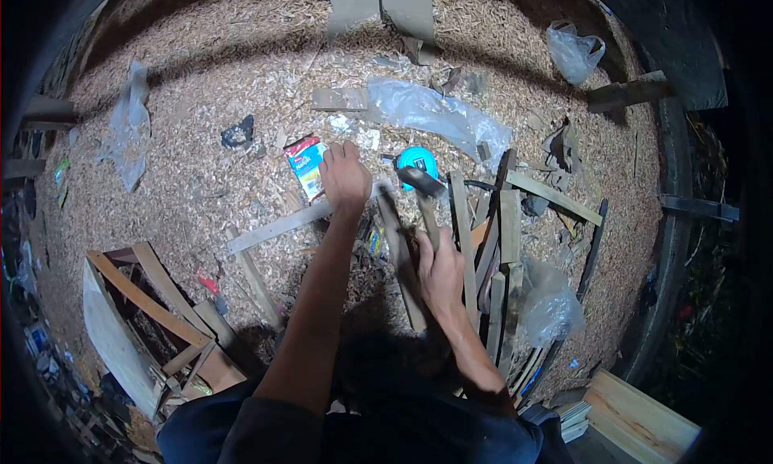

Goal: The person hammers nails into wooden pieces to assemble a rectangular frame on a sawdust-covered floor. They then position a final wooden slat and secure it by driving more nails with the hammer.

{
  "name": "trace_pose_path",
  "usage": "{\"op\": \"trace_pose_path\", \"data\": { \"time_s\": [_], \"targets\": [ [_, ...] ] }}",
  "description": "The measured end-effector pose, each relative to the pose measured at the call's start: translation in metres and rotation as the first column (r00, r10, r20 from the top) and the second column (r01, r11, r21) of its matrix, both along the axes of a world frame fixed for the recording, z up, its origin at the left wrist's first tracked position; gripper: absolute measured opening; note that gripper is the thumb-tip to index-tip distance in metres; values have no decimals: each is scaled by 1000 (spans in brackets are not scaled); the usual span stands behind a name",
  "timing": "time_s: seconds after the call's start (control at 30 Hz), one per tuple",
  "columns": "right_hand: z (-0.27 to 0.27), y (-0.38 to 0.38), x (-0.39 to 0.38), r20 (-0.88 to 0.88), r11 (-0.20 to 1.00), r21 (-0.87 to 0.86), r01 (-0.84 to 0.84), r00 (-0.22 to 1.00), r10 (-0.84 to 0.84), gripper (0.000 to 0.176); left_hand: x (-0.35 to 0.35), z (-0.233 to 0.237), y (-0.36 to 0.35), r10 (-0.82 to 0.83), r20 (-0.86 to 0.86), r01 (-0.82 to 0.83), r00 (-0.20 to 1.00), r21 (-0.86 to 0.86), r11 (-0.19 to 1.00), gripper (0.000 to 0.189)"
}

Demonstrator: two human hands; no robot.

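Observation:
My right hand (442, 272) is wrapped round the wooden handle of a hammer (422, 182), whose dark head hangs in front of a turquoise tape measure (417, 160). Beside a red, blue and yellow packet (307, 168), my left hand (345, 176) reaches down with its fingers bent; their tips touch or nearly touch the packet's right edge, and what they hold, if anything, is hidden. Under the left wrist a pale wooden strip (278, 228) lies slantwise on the wood shavings.
Loose wood pieces (510, 226) lie right of the right hand. More offcuts (149, 295) are piled at lower left. Plastic sheeting (435, 114) lies ahead, a clear bag (576, 53) at upper right, another bag (551, 307) at right. Boards (640, 416) rest at lower right.

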State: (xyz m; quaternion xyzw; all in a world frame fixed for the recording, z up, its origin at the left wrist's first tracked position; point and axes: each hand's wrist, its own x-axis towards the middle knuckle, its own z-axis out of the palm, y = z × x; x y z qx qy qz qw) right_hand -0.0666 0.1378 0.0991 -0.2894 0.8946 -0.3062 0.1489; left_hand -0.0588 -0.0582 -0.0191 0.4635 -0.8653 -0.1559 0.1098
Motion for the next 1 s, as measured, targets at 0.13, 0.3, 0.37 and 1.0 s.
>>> {"op": "trace_pose_path", "data": {
  "time_s": [0.13, 0.3, 0.37, 1.0],
  "targets": [
    [-34, 6, 1, -33, 997, 74, -28, 999, 30, 22, -1, 3, 4, 3, 9, -3, 1000, -8, 1000, 18],
    [12, -3, 2, 50, 980, -196, 43, 998, -34, 24, -1, 3, 0, 1, 18, -1, 1000, 16, 1000, 18],
    [-5, -1, 7, -8, 958, -282, 58, 998, -62, 24, 0, 2, -1, 6, 16, -6, 1000, 10, 1000, 18],
    [21, -1, -3, 88, 997, 41, 70, 993, -73, 20, -3, -4, -1, 32, -23, -33, 999, -26, 999, 15]
  ]
}}
